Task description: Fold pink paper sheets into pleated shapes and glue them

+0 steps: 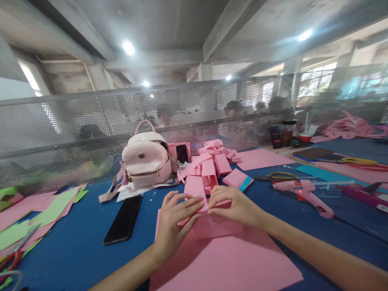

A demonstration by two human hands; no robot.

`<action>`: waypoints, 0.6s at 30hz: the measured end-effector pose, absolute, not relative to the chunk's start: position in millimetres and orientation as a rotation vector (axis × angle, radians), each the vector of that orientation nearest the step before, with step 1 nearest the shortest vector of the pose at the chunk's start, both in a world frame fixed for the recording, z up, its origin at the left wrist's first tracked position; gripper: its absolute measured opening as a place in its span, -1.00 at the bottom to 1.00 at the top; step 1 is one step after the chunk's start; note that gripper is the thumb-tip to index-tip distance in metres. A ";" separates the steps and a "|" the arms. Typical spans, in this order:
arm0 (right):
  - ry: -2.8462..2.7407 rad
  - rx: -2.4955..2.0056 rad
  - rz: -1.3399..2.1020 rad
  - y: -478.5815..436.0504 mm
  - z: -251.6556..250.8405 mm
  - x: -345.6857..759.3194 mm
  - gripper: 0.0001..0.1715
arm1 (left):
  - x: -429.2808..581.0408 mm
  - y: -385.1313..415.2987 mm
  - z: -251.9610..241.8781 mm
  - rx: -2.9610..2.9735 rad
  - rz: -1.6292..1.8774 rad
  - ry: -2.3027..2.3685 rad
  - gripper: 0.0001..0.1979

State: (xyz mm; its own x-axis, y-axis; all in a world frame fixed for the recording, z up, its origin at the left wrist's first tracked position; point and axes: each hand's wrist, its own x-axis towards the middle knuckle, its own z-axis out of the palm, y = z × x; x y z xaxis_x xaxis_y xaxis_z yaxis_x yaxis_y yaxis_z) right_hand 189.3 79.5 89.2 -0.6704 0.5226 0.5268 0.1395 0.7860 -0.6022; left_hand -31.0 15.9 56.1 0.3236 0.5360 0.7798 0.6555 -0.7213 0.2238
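Note:
A pink paper strip [195, 189] stands up between my hands, its lower part resting over a large pink sheet [230, 262]. My left hand [177, 220] holds its left side, fingers long and bent at the knuckles, the thumb low at the edge. Curled in a pinch, my right hand [235, 205] grips the paper's right side, thumb against fingers. Another pink flap [215, 229] lies just below the hands. Right behind them is a heap of folded pink strips [209, 161]. The exact fold under the fingertips is hidden.
A black phone [123, 220] and a pale pink backpack [147, 159] are on the left. To the right lie a pink glue gun [306, 192], scissors [280, 176] and a purple glue gun [368, 196]. Green paper [54, 208] covers the far left. A perforated metal screen [100, 133] runs behind.

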 end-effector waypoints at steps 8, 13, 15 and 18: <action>-2.200 -0.577 0.665 72.8 87.0 186.9 -0.83 | -28.0 16.5 53.7 -2.453 -1.481 -1.128 -0.68; -2.175 -0.654 0.626 70.0 86.9 184.8 -0.94 | -28.8 15.4 58.1 -2.468 -1.455 -1.067 -0.67; -2.182 -0.609 0.556 68.5 88.0 184.2 -0.93 | -29.3 15.4 58.9 -2.466 -1.444 -1.057 -0.68; -2.240 -0.489 0.358 66.2 90.2 183.0 -0.99 | -29.7 16.3 58.7 -2.451 -1.433 -1.034 -0.68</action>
